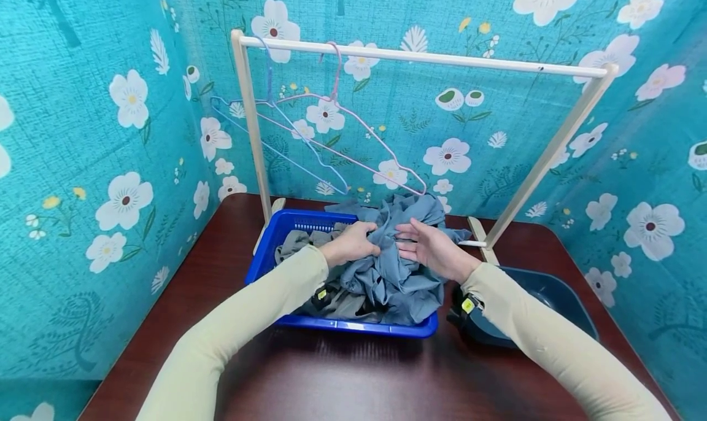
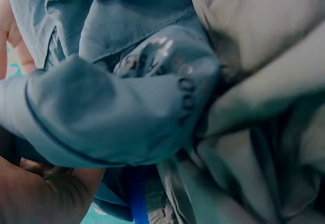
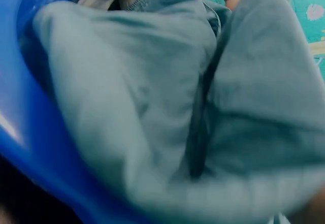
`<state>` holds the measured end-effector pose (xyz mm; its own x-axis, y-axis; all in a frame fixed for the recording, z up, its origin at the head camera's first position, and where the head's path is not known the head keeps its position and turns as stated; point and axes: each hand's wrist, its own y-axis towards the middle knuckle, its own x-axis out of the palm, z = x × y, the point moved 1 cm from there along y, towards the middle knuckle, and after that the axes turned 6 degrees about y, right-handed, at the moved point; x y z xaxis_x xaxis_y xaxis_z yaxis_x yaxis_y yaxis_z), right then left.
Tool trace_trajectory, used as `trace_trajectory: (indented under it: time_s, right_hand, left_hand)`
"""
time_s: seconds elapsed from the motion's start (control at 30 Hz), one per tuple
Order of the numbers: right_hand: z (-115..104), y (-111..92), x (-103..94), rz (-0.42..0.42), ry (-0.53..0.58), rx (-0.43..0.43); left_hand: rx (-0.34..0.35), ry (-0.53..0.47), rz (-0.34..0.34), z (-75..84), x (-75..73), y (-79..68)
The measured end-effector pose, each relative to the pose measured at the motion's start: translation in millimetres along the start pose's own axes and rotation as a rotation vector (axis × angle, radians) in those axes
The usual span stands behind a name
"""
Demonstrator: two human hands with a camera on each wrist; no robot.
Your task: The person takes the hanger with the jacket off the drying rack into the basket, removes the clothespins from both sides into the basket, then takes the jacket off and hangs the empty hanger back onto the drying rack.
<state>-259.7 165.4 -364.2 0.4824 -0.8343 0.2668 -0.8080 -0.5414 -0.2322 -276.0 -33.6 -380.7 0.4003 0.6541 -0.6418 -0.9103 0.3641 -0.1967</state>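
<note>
A crumpled blue-grey garment (image 1: pixel 394 267) spills over the right half of a blue plastic basket (image 1: pixel 353 326). My left hand (image 1: pixel 353 243) grips a fold of it between thumb and fingers. In the left wrist view the garment (image 2: pixel 101 112) shows stitched seams and dark printed lettering; the thumb lies below the fold and part of the fingers is hidden by cloth. Across from it, my right hand (image 1: pixel 433 249) has its fingers extended against the raised cloth. The right wrist view is filled by wide folds of the same garment (image 3: pixel 147 82).
Grey-beige clothes (image 1: pixel 298 242) lie in the basket's left part. Behind stands a white rack (image 1: pixel 425 57) with a blue hanger (image 1: pixel 298 132) and a pink hanger (image 1: pixel 381 145). A dark blue basin (image 1: pixel 574 298) sits at right on the brown table (image 1: pixel 331 378).
</note>
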Motion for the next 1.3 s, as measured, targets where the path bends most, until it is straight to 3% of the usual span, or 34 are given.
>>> trace_trajectory:
  time_s: [0.23,0.4,0.53,0.63,0.7,0.8,0.93,1.0,1.17,1.3]
  right_hand:
    - [-11,-2,-23.9,0.057,-0.232,-0.079]
    - [-24,-1,-51.4,0.246,-0.438,-0.123]
    - [-31,6,-74.2,0.36,-0.634,-0.048]
    - [-30,13,-89.2,0.346,-0.704,0.067]
    - [-28,17,-97.4,0.308,-0.689,0.145]
    - [-22,23,-102.2,0.229,-0.61,0.211]
    - [-15,28,-100.6,0.112,-0.554,0.211]
    - [-12,29,-99.0,0.072,-0.553,0.198]
    - [-9,32,-96.3,0.107,-0.613,0.136]
    - [-7,37,-93.8,0.189,-0.735,0.08]
  left_hand:
    - [0.031,0.024,0.001,-12.8,-23.9,-8.5]
    - [0.105,0.086,-0.007,-26.4,-55.9,-24.2]
    - [0.114,0.134,-0.002,-37.2,-78.7,-35.5]
    - [0.081,0.196,-0.008,-45.2,-85.5,-38.2]
    - [0.046,0.228,-0.012,-48.5,-84.2,-37.2]
    - [-0.011,0.193,-0.002,-47.6,-76.9,-35.0]
    - [-0.025,0.061,0.017,-33.1,-65.6,-36.4]
    - [-0.01,0.053,0.012,-22.7,-59.5,-38.6]
    - [-0.007,0.227,-0.026,-4.7,-37.2,-39.7]
    - [-0.027,0.347,-0.023,-4.6,-21.3,-34.0]
